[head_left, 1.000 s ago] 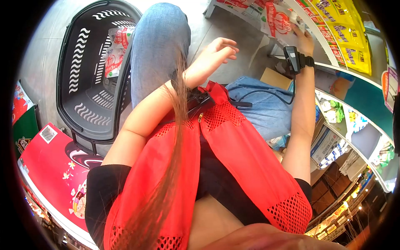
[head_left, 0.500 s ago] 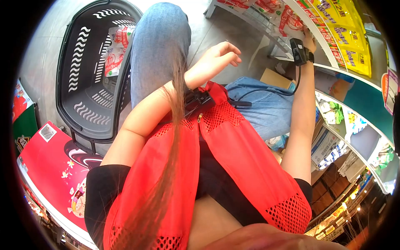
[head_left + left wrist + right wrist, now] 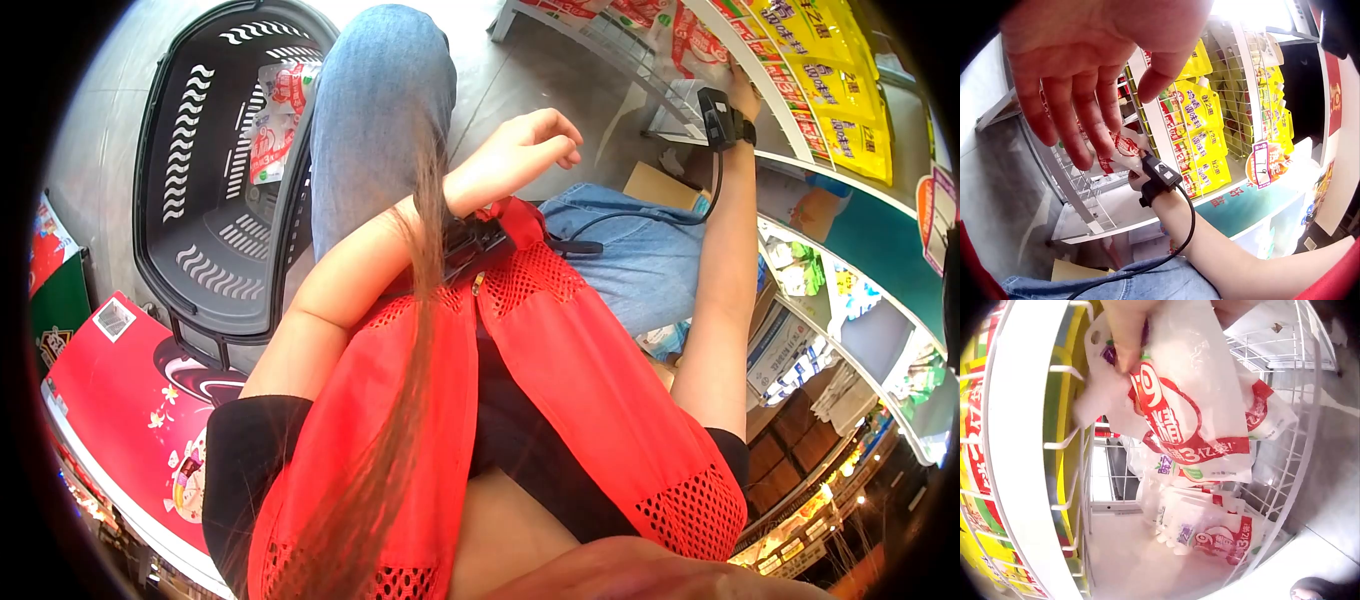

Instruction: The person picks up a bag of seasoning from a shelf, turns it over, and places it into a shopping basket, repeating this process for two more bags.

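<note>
Right hand (image 3: pixel 1127 334) pinches a packet (image 3: pixel 1194 381) near one end, its long axis running away toward other packets (image 3: pixel 1219 540); loose-fingered left hand (image 3: pixel 515 150) lies farther off.

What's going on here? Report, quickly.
The person's right hand grips a white-and-red plastic pouch over a white wire-sided shelf compartment, where similar pouches lie. The left hand is empty, its fingers loosely bent. Beside the person's left knee, clad in blue denim, stands a black plastic shopping basket with slotted walls, holding more red-and-white packaging.
</note>
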Motion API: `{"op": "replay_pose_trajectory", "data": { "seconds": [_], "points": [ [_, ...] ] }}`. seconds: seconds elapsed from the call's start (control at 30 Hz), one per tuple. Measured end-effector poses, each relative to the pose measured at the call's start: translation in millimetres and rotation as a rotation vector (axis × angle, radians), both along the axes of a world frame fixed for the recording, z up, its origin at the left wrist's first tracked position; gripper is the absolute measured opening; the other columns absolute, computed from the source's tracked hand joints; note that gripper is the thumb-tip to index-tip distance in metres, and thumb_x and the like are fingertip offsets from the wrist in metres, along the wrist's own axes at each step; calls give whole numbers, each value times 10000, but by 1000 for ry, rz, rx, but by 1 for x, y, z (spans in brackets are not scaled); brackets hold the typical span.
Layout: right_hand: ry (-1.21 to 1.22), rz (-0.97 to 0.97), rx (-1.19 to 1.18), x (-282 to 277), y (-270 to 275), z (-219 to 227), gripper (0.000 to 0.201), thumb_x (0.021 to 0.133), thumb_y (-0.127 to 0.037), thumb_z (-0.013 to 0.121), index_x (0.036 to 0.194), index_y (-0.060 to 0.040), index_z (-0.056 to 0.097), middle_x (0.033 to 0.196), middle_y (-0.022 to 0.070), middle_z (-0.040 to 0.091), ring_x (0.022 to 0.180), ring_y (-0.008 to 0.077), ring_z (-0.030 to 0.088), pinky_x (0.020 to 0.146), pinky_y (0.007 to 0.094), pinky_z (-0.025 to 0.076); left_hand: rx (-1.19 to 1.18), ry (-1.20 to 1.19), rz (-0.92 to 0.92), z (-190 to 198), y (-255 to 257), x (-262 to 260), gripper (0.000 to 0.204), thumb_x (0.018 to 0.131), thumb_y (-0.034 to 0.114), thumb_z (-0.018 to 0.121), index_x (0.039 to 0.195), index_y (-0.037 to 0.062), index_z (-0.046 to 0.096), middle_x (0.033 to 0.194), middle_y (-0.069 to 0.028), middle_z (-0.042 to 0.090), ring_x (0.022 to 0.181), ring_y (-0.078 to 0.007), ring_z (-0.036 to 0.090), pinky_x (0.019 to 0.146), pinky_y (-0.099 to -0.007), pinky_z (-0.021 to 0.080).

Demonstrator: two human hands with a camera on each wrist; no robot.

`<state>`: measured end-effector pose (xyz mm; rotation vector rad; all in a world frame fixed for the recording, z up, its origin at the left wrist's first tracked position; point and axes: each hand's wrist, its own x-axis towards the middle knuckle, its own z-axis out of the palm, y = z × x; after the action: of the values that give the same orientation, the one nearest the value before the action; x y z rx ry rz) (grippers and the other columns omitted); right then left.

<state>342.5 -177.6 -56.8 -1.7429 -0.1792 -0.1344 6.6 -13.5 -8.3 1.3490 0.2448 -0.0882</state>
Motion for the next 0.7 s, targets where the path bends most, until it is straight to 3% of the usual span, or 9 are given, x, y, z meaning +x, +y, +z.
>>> {"op": "replay_pose_trajectory", "data": {
  "seconds": [0.03, 0.17, 0.27, 0.33, 0.37, 0.47, 0.53, 0.63, 0.7],
  "points": [
    [-34, -1, -115, 7, -3, -4, 417, 599, -129, 735, 944, 28, 560, 973, 100, 575, 883, 177, 538, 780, 283, 412, -7, -19, -2, -1, 0, 0, 232, 802, 132, 413, 953, -23, 497, 864, -82, 576, 828, -136, 534, 748, -255, 395],
    [-85, 88, -79, 10, -2, -8, 483, 603, -210, 743, 987, 9, 551, 1022, 85, 563, 905, 168, 527, 812, 277, 395, -11, -7, 1, -3, 0, 0, 220, 804, 114, 420, 946, -36, 494, 852, -90, 573, 826, -142, 534, 758, -260, 403],
    [-126, 145, 4, 4, 5, -5, 385, 636, -157, 724, 957, -2, 580, 937, 60, 592, 799, 129, 544, 732, 247, 429, -5, -25, -4, -5, -1, 1, 210, 807, 110, 423, 942, -34, 493, 849, -91, 571, 827, -143, 532, 764, -263, 405],
    [-255, 277, -428, 20, 0, -22, 375, 647, -180, 715, 962, -18, 591, 904, 45, 605, 772, 106, 544, 709, 226, 424, 45, -25, -26, -3, -1, 0, 207, 807, 116, 427, 936, -32, 492, 848, -90, 567, 831, -141, 528, 771, -262, 403],
    [-270, 308, -519, 19, 0, -27, 332, 666, -187, 694, 948, -33, 609, 860, 27, 616, 741, 83, 541, 687, 205, 416, 45, -24, -25, -2, -2, -1, 207, 807, 116, 427, 936, -32, 492, 848, -90, 567, 831, -141, 528, 771, -262, 403],
    [-22, 428, -476, 6, 9, -25, 312, 661, -244, 681, 913, -68, 630, 810, 38, 629, 724, 127, 567, 649, 236, 429, 47, -15, -36, 1, -3, -2, 208, 806, 124, 432, 931, -31, 491, 847, -91, 564, 836, -139, 524, 774, -260, 402],
    [-42, 474, -509, -14, 24, -9, 289, 667, -252, 664, 900, -84, 635, 736, 38, 634, 652, 146, 572, 640, 242, 428, 76, -21, -53, 1, -4, -2, 211, 805, 129, 435, 930, -32, 492, 847, -89, 563, 839, -140, 523, 775, -259, 402],
    [-137, 520, -719, -10, 36, -13, 259, 700, -172, 628, 941, -75, 620, 777, 32, 627, 679, 76, 540, 658, 202, 409, 95, -15, -56, 2, -4, -3, 213, 806, 131, 435, 927, -34, 492, 848, -89, 562, 839, -141, 525, 776, -260, 404],
    [-225, 468, -858, -7, 45, -14, 273, 695, -254, 615, 931, -116, 624, 790, 79, 626, 703, 145, 576, 673, 239, 422, 103, -9, -58, 2, -3, -3, 211, 806, 131, 436, 923, -34, 493, 847, -89, 562, 837, -140, 526, 774, -259, 406]
  ]
}}
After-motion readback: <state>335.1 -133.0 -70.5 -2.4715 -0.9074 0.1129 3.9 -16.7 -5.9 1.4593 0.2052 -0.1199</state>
